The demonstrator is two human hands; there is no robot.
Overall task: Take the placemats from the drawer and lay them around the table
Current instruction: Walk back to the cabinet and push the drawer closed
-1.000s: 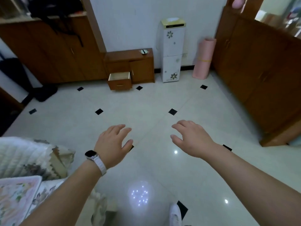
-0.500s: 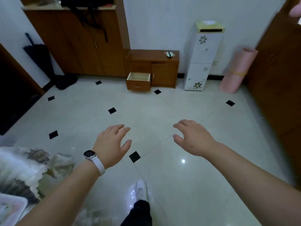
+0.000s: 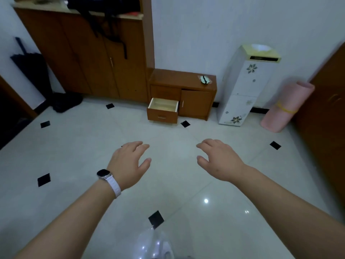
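Observation:
A low brown cabinet [image 3: 196, 101] stands against the far wall, and its lower left drawer [image 3: 162, 110] is pulled out. The pale inside of the drawer looks bare; I see no placemats in it. My left hand [image 3: 128, 163], with a white-strapped watch on the wrist, is stretched out in front of me over the floor, fingers apart and holding nothing. My right hand [image 3: 218, 159] hovers beside it, also spread and without anything in it. Both hands are well short of the drawer. The table is out of view.
A white water dispenser [image 3: 244, 88] stands right of the cabinet, with a rolled pink mat [image 3: 285, 107] leaning beside it. Tall brown cupboards [image 3: 84, 58] fill the left wall, a black umbrella [image 3: 31, 68] next to them. A wooden door [image 3: 328, 113] is at right. Glossy tiled floor [image 3: 93, 139] lies between.
The view has turned and come closer to the cabinet; the cloth-covered table edge at lower left has dropped out of sight. Both hands stay spread and hold nothing.

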